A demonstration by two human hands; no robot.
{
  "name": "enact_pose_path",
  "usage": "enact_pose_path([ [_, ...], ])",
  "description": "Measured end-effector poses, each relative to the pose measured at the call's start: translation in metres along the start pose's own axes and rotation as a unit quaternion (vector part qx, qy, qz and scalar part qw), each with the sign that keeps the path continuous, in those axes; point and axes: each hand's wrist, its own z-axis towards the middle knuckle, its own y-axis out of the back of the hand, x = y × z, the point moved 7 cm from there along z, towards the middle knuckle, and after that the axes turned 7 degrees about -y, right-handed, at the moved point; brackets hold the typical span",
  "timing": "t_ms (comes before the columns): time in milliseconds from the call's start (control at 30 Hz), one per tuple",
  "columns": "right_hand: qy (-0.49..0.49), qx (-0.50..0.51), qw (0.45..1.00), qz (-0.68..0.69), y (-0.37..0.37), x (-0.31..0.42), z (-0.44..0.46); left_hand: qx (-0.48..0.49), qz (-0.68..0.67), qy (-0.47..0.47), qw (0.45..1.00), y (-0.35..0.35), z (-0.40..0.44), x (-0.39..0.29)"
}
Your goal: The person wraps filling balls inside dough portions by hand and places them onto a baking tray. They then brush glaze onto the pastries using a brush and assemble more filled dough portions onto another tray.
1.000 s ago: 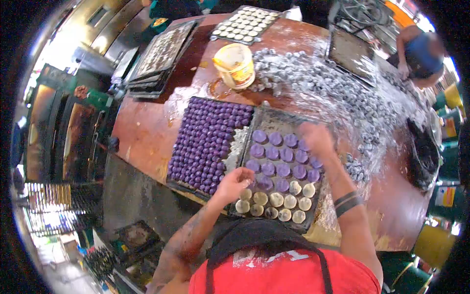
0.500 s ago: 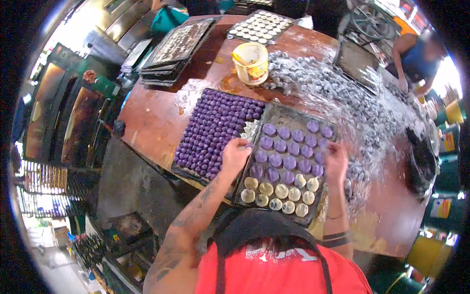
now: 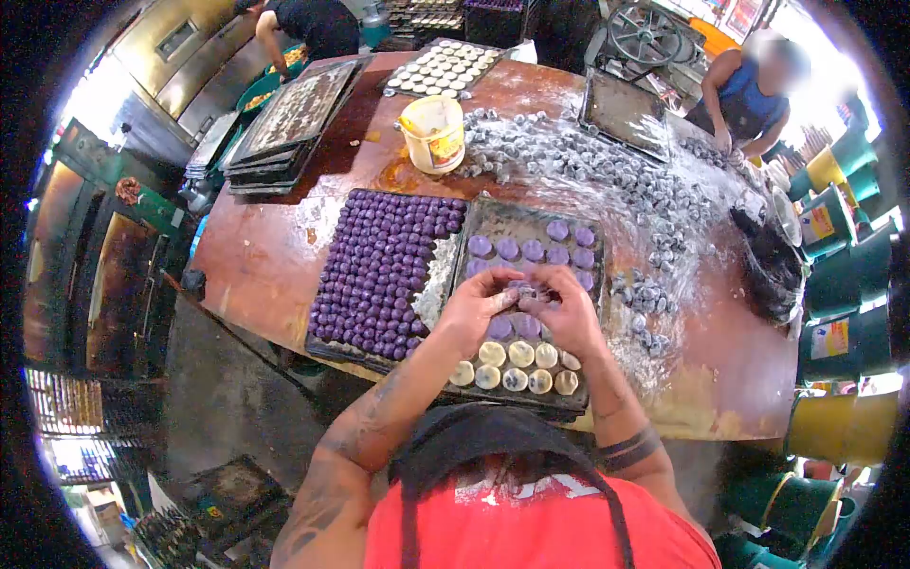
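Observation:
Both hands meet above a dark baking tray (image 3: 493,211). My left hand (image 3: 479,302) and my right hand (image 3: 563,308) pinch a small dough piece (image 3: 527,295) between their fingertips; the fingers partly cover it. Beneath and around them, flattened purple dough rounds (image 3: 533,250) lie in rows, some hidden by the hands. Nearer my body are rows of pale cream rounds (image 3: 520,354), a few with dark spots. On the left, touching this tray, another tray holds many purple balls (image 3: 379,270), with a whitish bare strip (image 3: 437,282) along its right side.
Floured dark dough pieces (image 3: 654,209) spread across the table's right side. A cream bucket (image 3: 434,142) stands behind the trays. Stacked trays (image 3: 289,119) lie back left, and a tray of pale rounds (image 3: 444,68) farther back. One person (image 3: 744,95) works at right, another (image 3: 313,27) behind.
My left hand has left the edge of the purple balls, and my right hand has come in from the tray's right side. They now meet over the rounds. The view has shifted.

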Motion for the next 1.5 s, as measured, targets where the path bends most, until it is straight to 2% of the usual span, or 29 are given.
enact_pose_path([
  [100,-0.097,0.083,0.979,0.157,-0.018,-0.037,0.002,-0.045,-0.020,0.013,0.999,0.007,0.004,0.007],
  [133,-0.170,0.078,0.936,0.299,-0.022,-0.048,0.001,-0.063,-0.050,0.023,0.996,0.000,0.001,0.003],
  [233,-0.190,-0.035,0.879,0.436,-0.030,-0.040,-0.001,-0.049,-0.015,0.033,0.998,0.000,0.008,-0.005],
  [267,-0.194,-0.061,0.882,0.425,-0.029,-0.025,-0.008,-0.068,0.065,0.000,0.996,0.000,0.009,-0.014],
  [300,-0.170,-0.090,0.909,0.370,-0.021,-0.026,-0.007,-0.058,0.149,-0.074,0.984,-0.002,0.008,-0.022],
  [367,-0.119,-0.145,0.949,0.252,-0.002,-0.030,-0.002,-0.036,0.308,-0.220,0.925,-0.015,-0.005,-0.030],
  [400,-0.091,-0.168,0.978,0.080,0.012,-0.002,-0.002,-0.034,0.269,-0.210,0.939,-0.025,-0.010,-0.031],
  [467,0.018,-0.175,0.984,-0.010,0.013,0.024,-0.002,-0.085,0.074,-0.107,0.988,-0.020,0.000,-0.022],
  [500,0.071,-0.179,0.980,-0.054,0.012,0.033,-0.005,-0.109,-0.024,-0.051,0.992,-0.018,0.006,-0.016],
  [533,0.078,-0.132,0.987,-0.048,0.005,0.026,-0.004,-0.106,-0.115,0.010,0.988,-0.011,0.013,-0.005],
  [633,0.096,-0.079,0.980,-0.156,0.005,0.020,0.003,-0.121,-0.057,0.050,0.990,0.015,0.021,-0.004],
  [667,0.116,-0.074,0.980,-0.144,0.007,0.021,0.006,-0.119,-0.012,0.049,0.992,0.019,0.022,-0.001],
  [767,0.162,-0.001,0.983,-0.088,0.001,0.031,0.023,0.038,-0.043,0.019,0.998,-0.022,0.023,0.000],
  [800,0.183,0.031,0.981,-0.051,0.001,0.024,0.027,0.021,-0.103,0.082,0.991,-0.037,0.016,-0.006],
  [900,0.159,0.084,0.983,-0.045,-0.004,-0.008,0.037,0.074,-0.140,0.173,0.972,-0.015,0.029,0.045],
  [933,0.162,0.040,0.986,-0.007,-0.002,-0.007,0.034,0.065,-0.149,0.167,0.972,-0.015,0.028,0.052],
  [1000,0.041,-0.044,0.995,0.074,-0.019,-0.066,0.027,0.022,-0.150,0.172,0.973,-0.010,0.024,0.060],
  [1033,-0.021,-0.085,0.990,0.112,-0.021,-0.071,0.025,0.001,-0.150,0.173,0.973,-0.011,0.024,0.059],
  [1067,-0.054,-0.050,0.987,0.143,-0.030,-0.071,0.020,-0.043,-0.155,0.167,0.973,-0.010,0.026,0.055],
  [1100,-0.139,-0.022,0.975,0.173,-0.039,-0.076,0.020,-0.093,-0.098,0.140,0.981,0.004,0.029,0.055],
  [1167,-0.201,-0.037,0.956,0.211,-0.050,-0.101,0.016,-0.188,0.023,0.085,0.978,0.033,0.035,0.049],
  [1200,-0.195,-0.039,0.966,0.162,-0.051,-0.112,0.022,-0.165,0.165,0.061,0.970,0.031,0.041,0.037],
  [1300,-0.176,-0.037,0.983,0.040,-0.036,-0.130,0.067,-0.080,0.325,-0.064,0.940,0.013,0.053,0.033],
  [1333,-0.173,-0.034,0.984,0.017,-0.028,-0.127,0.088,-0.080,0.374,-0.082,0.920,0.035,0.061,0.064],
  [1400,-0.220,-0.049,0.972,-0.067,-0.016,-0.149,0.128,-0.102,0.322,-0.088,0.937,0.039,0.063,0.064],
  [1500,-0.110,-0.002,0.929,-0.354,-0.024,-0.156,0.157,-0.111,0.322,-0.050,0.939,0.043,0.052,0.053],
])
